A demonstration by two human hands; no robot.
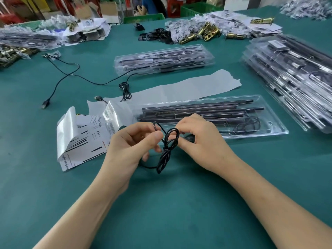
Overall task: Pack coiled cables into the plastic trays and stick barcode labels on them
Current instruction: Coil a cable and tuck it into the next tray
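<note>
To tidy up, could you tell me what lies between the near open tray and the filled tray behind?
A long white paper strip and a black cable's coiled end, seen in head view.

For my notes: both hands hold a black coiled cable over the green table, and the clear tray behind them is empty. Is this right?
Not quite. The head view shows the clear tray is not empty: it holds dark rods and a second coil. The left hand and right hand do hold the black coiled cable over the green table.

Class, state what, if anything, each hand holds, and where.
One black coiled cable, by its upper loops: left hand pinches one side, right hand the other.
</note>
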